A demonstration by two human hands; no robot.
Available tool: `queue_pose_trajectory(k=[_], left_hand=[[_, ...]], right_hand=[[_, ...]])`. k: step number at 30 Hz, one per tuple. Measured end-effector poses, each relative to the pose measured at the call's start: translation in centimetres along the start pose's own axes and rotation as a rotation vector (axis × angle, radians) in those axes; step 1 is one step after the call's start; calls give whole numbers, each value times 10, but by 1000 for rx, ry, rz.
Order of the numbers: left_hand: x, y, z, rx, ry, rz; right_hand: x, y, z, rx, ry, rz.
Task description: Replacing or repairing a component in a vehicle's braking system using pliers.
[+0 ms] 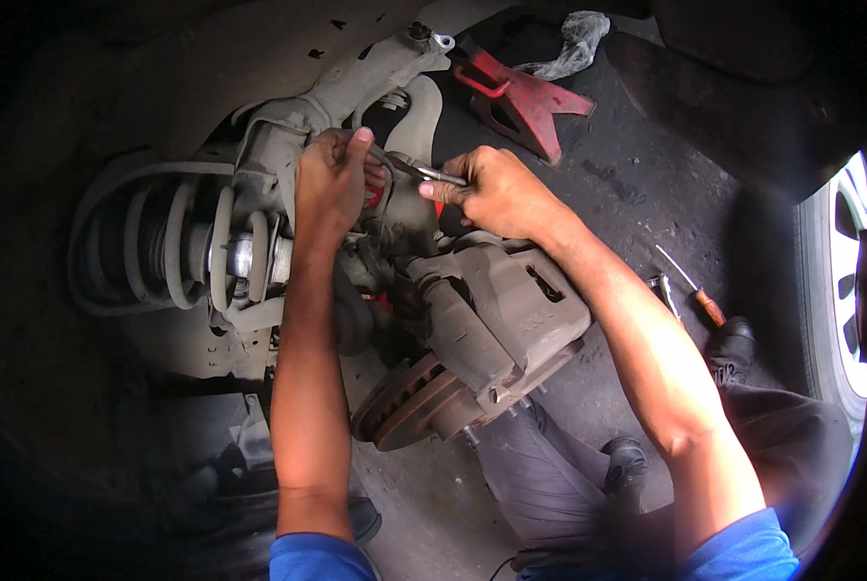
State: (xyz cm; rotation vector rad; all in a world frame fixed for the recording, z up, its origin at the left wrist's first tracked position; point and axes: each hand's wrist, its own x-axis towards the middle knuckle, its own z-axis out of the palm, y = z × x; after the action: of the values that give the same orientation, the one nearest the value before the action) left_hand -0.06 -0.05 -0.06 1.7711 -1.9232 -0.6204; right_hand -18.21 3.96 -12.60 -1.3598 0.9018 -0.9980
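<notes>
My left hand (333, 182) is closed, thumb on top, around what looks like a thin dark hose (383, 159) beside the suspension. Its curled fingers partly hide a red patch behind them. To its right, my right hand (499, 194) grips a slim metal tool (441, 174), which points left toward the hose; its far end is hard to make out among dark parts. Below both hands sits a brake caliper (516, 310) over a rusty-edged brake disc (424, 402) with bare wheel studs. A coil spring (177, 242) lies left of my left forearm.
A red jack stand (526, 102) stands on the dark floor beyond my right hand, with crumpled clear plastic (579, 44) behind it. An orange-handled screwdriver (710, 307) lies at right near a shoe (732, 349). A wheel (840, 281) is at the right edge. A pale suspension arm (366, 77) extends above.
</notes>
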Motion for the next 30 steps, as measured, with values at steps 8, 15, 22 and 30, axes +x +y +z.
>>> queue_pose_trajectory(k=[8,15,22,30], left_hand=[[2,-3,-1,-12,30,16],[2,2,1,-10,34,16],[2,0,-2,41,39,27],[-1,3,-2,158,50,60]], right_hand=[[2,24,4,331,30,-122],[-4,14,-3,250,-43,-79],[-2,10,-5,308,-136,-20],[0,-4,-5,194,-83,-48]])
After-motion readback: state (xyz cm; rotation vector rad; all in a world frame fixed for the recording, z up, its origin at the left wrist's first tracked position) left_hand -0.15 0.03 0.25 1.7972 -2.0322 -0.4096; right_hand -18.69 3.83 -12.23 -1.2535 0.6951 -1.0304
